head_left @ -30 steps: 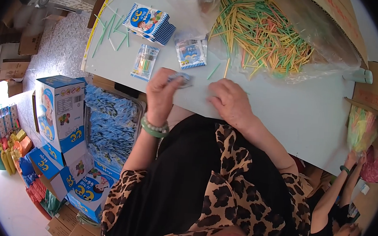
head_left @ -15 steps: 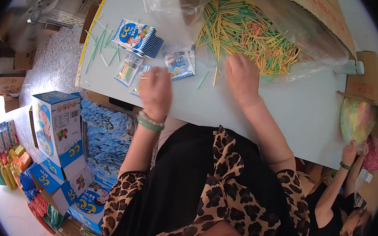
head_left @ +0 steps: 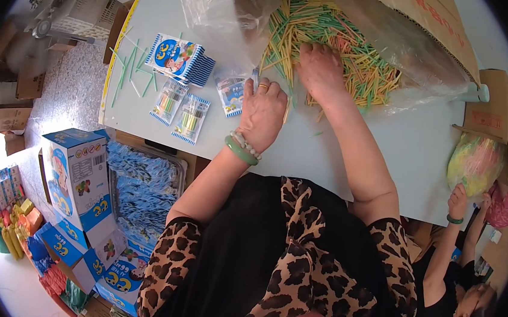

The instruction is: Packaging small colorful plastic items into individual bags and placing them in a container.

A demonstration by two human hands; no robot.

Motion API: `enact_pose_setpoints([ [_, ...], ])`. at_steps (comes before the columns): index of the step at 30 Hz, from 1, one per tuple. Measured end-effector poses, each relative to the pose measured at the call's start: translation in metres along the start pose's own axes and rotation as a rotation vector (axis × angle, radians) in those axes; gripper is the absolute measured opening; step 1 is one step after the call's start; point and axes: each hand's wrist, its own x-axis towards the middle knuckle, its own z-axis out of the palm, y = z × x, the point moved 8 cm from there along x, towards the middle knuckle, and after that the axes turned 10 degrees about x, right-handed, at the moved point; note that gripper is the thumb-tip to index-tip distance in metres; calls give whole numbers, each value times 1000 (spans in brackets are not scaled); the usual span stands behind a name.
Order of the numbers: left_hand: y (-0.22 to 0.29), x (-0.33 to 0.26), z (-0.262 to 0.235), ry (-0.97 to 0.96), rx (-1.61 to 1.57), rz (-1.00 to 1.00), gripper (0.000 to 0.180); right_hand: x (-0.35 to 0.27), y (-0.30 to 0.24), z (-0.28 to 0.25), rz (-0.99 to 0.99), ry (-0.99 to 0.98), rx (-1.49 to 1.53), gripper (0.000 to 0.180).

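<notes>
A large heap of thin yellow, green and red sticks [head_left: 365,65] spills from a clear plastic liner. My right hand [head_left: 322,74] rests on the near left side of this heap, back upward, its fingers bent down among the sticks; the fingertips are hidden. To its left, my left hand [head_left: 264,111] is curled low over the table, closed, and whatever it holds is covered by the palm. Beside its thumb lies a blue-and-white printed packet [head_left: 230,94]. Farther left are two clear packets of coloured sticks, one [head_left: 191,118] nearer me and one [head_left: 169,98] behind it.
A stack of blue-and-white packets [head_left: 181,60] and loose pale green sticks [head_left: 130,69] occupy the table's left. The liner comes out of a cardboard box [head_left: 426,19]. Printed cartons [head_left: 77,173] stand at lower left. Another person [head_left: 447,266] holds a bag of coloured sticks [head_left: 476,163] at right.
My left hand has moved right, uncovering the nearer clear packet. My right hand has gone forward from the table onto the heap. The other person's hands have shifted left and up slightly.
</notes>
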Motion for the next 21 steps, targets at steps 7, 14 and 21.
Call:
enact_pose_setpoints([
  [7,1,-3,-8,41,66,30,14,7,13,16,131,-148,81,20],
  [14,-6,-12,-4,66,13,-8,12,-17,40,-27,-44,367,191,21],
  [21,-11,-15,-6,80,-62,-42,14,-30,76,-24,286,348,722,36],
])
